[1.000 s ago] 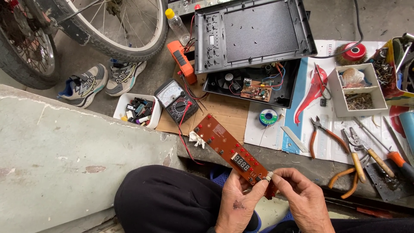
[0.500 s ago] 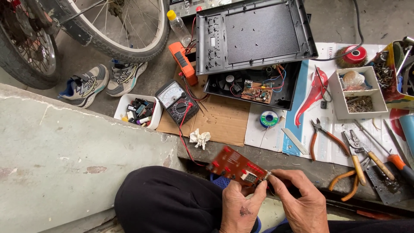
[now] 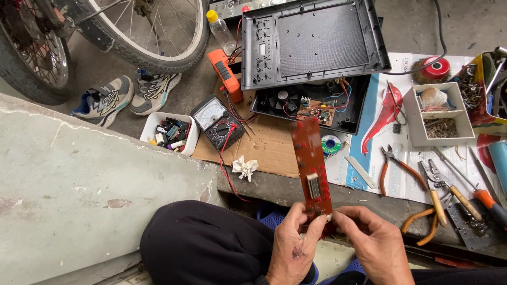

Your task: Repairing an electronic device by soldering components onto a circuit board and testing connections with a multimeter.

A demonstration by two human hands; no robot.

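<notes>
A long red circuit board (image 3: pixel 310 166) stands upright in front of me, its far end pointing away toward the open black appliance case (image 3: pixel 311 42). My left hand (image 3: pixel 293 245) and my right hand (image 3: pixel 369 240) both pinch its near end, fingertips meeting at the lower edge. A small display block sits on the board just above my fingers. Behind the board, the lower half of the case shows a small brown circuit board (image 3: pixel 311 110) and coloured wires.
An analog multimeter (image 3: pixel 216 121) with red leads lies on cardboard (image 3: pixel 266 145). A white tub of small parts (image 3: pixel 170 132), orange meter (image 3: pixel 226 74), solder spool (image 3: pixel 331 144), pliers (image 3: pixel 396 166), screwdrivers (image 3: pixel 470 192), a white parts box (image 3: pixel 438 113), shoes (image 3: pixel 103 100) and a bicycle wheel (image 3: pixel 153 31) surround me.
The red board has swung from lying diagonally to the left, through a foreshortened tilt, to standing straight away from me. Both hands stayed on its near end.
</notes>
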